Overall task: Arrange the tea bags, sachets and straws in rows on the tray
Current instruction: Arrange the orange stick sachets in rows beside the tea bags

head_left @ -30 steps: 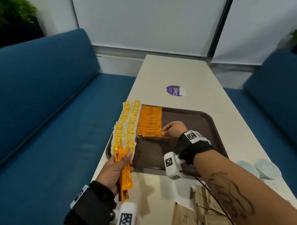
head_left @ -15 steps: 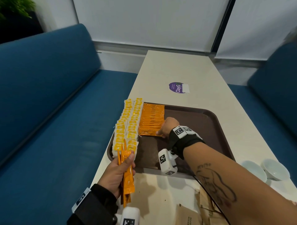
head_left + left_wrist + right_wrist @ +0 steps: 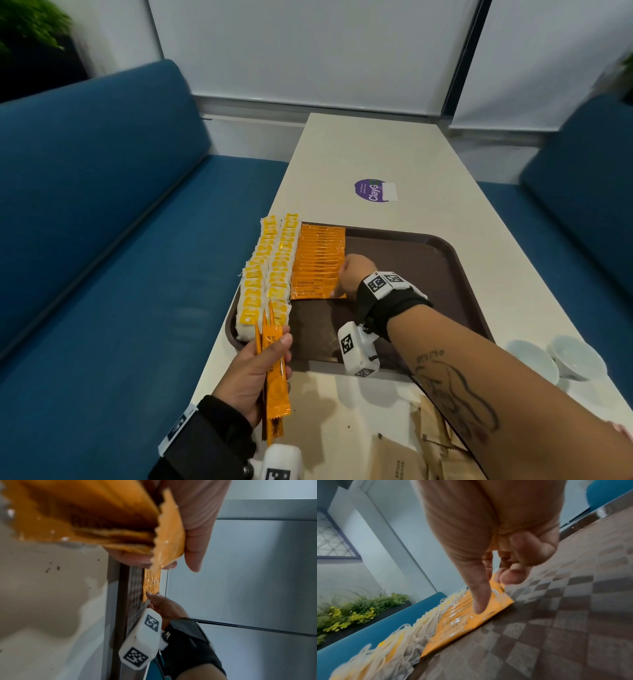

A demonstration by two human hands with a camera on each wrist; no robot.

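Right hand point(image 3: 352, 274) slid up the orange sachet row point(image 3: 318, 263).

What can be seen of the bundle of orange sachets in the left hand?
The bundle of orange sachets is several long, narrow, glossy foil-like packets with zigzag-cut ends, stacked together. Dark print runs along the front one, only partly readable. The left hand grips it, thumb across the front and fingers behind. It is held roughly upright, slightly fanned at the top, above the table edge by the near left corner of the brown tray.
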